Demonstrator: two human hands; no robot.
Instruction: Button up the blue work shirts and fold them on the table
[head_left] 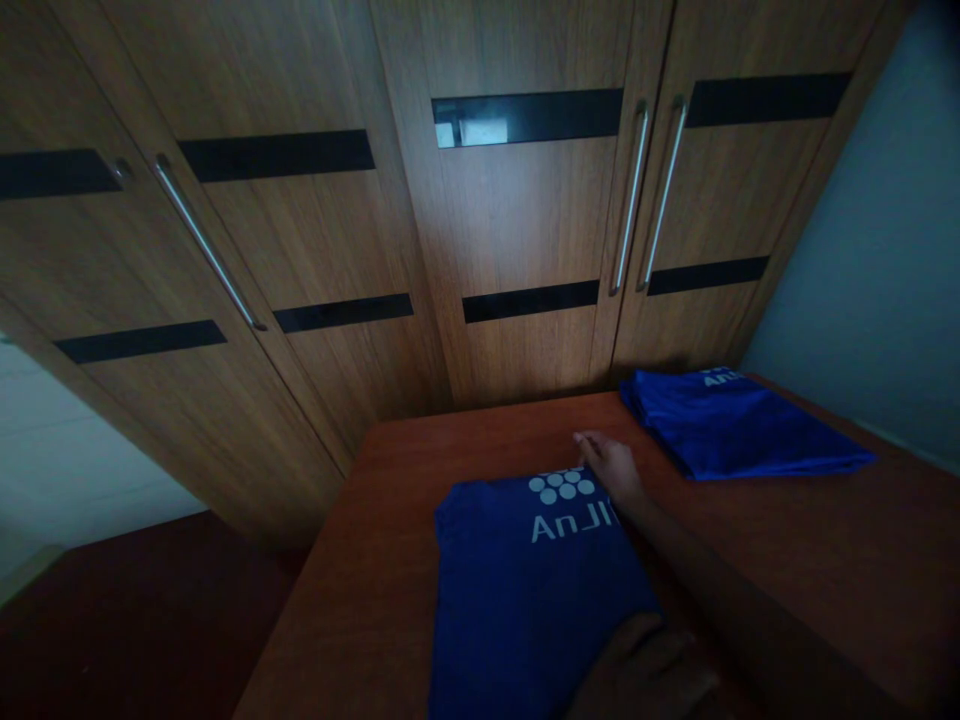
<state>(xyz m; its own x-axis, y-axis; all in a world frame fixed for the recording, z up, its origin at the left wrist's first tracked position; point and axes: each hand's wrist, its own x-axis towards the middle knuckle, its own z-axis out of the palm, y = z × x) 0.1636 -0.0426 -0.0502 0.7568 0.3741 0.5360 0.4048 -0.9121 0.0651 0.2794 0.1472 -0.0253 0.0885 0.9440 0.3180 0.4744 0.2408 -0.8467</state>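
Observation:
A folded blue cloth [525, 590] with white dots and white lettering lies on the reddish-brown table; whether it is a garment or a bag does not show. My right hand [615, 470] is at its far right corner, covering part of the lettering. The fingers reach just past the far edge, loosely bent, and I see no fabric between them. Low in the view, my left hand [637, 670] rests along the cloth's near right edge. It is dark there, but its fingers look stretched out and open.
A second folded blue cloth [750, 425] with white print lies at the table's far right. Behind the table [360, 560] stands a wooden wardrobe [525, 220] with black strips and metal handles. A pale wall [862, 270] rises at the right, and dark red floor [150, 620] shows at left.

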